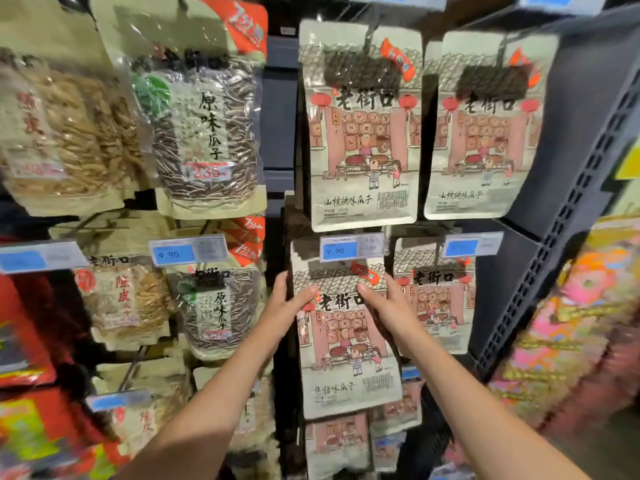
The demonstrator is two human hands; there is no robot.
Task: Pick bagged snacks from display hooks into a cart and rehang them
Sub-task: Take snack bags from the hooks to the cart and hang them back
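While both hands grasp the cream snack bag [346, 341] at lower centre, left hand [284, 306] on its left edge and right hand [384, 306] on its right, I can't tell lifting from rehanging; next, its top must meet the hook behind the price tag [351, 249]

Matt paper-look snack bag [346, 341]
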